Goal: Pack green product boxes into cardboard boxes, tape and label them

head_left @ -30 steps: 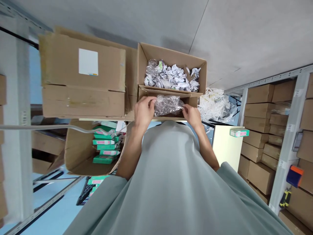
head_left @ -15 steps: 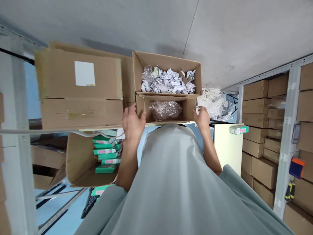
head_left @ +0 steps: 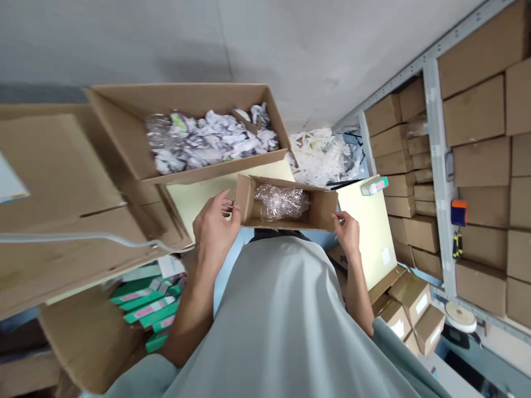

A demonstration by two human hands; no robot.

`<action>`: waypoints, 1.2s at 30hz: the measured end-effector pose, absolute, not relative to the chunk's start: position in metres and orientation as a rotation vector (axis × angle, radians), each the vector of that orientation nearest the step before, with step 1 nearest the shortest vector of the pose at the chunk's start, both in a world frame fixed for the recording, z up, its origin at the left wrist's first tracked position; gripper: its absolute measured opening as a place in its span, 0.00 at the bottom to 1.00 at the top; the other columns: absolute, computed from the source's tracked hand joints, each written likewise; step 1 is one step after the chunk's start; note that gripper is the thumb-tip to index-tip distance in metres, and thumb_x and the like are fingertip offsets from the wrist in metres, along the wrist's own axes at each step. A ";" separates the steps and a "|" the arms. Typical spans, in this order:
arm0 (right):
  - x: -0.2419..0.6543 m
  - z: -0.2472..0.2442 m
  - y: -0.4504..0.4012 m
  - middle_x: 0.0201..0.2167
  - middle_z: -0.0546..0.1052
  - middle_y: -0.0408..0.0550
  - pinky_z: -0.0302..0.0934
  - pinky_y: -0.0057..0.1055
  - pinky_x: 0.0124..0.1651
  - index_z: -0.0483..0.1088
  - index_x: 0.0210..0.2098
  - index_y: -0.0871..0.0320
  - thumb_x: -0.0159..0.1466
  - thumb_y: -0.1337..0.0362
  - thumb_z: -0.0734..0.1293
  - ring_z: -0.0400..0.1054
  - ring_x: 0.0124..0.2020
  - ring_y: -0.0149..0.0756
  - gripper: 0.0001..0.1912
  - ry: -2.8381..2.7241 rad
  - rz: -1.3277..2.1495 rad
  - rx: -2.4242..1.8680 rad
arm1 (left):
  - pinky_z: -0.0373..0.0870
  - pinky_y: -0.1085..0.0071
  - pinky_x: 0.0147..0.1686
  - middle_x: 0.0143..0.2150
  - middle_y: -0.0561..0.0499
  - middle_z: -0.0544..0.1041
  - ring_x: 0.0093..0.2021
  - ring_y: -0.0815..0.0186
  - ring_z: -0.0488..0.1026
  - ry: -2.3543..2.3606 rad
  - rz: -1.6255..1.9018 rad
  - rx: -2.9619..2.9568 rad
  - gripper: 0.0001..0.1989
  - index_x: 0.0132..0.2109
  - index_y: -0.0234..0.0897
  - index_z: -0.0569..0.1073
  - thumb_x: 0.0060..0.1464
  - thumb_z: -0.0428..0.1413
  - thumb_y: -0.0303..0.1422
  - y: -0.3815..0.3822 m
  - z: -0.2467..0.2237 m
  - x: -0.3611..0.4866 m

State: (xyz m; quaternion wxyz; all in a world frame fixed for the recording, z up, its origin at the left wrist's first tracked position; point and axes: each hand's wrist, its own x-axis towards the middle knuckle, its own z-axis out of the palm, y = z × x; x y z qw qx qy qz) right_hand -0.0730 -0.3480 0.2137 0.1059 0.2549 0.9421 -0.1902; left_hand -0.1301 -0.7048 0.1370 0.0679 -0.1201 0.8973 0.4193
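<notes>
A small, narrow cardboard box [head_left: 324, 209] is right in front of my body, its top uncovered. Crumpled clear plastic wrap [head_left: 282, 202] lies inside it. My left hand [head_left: 217, 225] grips the box's left end, thumb and fingers at the wall. At the opposite end, my right hand [head_left: 347, 231] pinches the right wall near its corner. Behind stands a larger open carton [head_left: 120, 138] holding crumpled white paper [head_left: 219, 135] and some clear plastic. A gap shows between the two boxes, with the pale yellow tabletop [head_left: 185, 202] visible there.
A big closed carton [head_left: 45, 166] occupies the left side, crossed by a white cable [head_left: 95, 237]. Below it, green-and-pink packets [head_left: 147, 307] fill an open carton. One green packet [head_left: 374, 186] lies at right. White shreds [head_left: 319, 155] are heaped behind; shelves of boxes [head_left: 483, 160] stand right.
The small box has come away from the larger carton, toward my body and to the right, with both hands now gripping its ends. My view has turned right.
</notes>
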 end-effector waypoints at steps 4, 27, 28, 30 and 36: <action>-0.021 0.212 -0.302 0.39 0.89 0.54 0.67 0.37 0.42 0.81 0.41 0.54 0.73 0.44 0.65 0.79 0.33 0.45 0.22 2.759 -0.648 1.020 | 0.82 0.55 0.58 0.53 0.43 0.87 0.47 0.53 0.86 2.674 1.240 -0.036 0.25 0.69 0.40 0.78 0.68 0.58 0.37 -0.640 0.148 -0.145; 0.208 0.161 -0.016 0.41 0.88 0.54 0.65 0.36 0.40 0.76 0.39 0.53 0.73 0.43 0.63 0.74 0.27 0.41 0.22 2.440 -1.056 1.960 | 0.79 0.59 0.58 0.55 0.41 0.86 0.50 0.51 0.85 2.438 0.883 0.958 0.23 0.66 0.39 0.81 0.68 0.56 0.36 -0.172 0.149 -0.099; 0.209 0.160 -0.010 0.42 0.88 0.54 0.65 0.35 0.40 0.76 0.39 0.53 0.73 0.43 0.63 0.74 0.27 0.41 0.22 2.429 -1.052 1.979 | 0.79 0.59 0.58 0.55 0.41 0.86 0.50 0.51 0.85 2.431 0.879 0.964 0.23 0.66 0.38 0.81 0.68 0.56 0.36 -0.164 0.148 -0.100; 0.208 0.158 -0.003 0.42 0.88 0.54 0.64 0.35 0.40 0.76 0.40 0.53 0.73 0.42 0.63 0.74 0.28 0.40 0.22 2.394 -1.054 2.017 | 0.79 0.60 0.59 0.55 0.41 0.86 0.51 0.52 0.85 2.404 0.876 0.986 0.24 0.66 0.38 0.80 0.68 0.55 0.36 -0.150 0.144 -0.105; 0.195 0.157 0.001 0.42 0.88 0.56 0.62 0.34 0.36 0.77 0.40 0.54 0.72 0.35 0.61 0.71 0.27 0.39 0.29 2.270 -1.066 2.209 | 0.79 0.59 0.58 0.55 0.40 0.85 0.48 0.53 0.84 2.249 0.909 0.977 0.26 0.67 0.34 0.79 0.65 0.56 0.36 -0.121 0.129 -0.126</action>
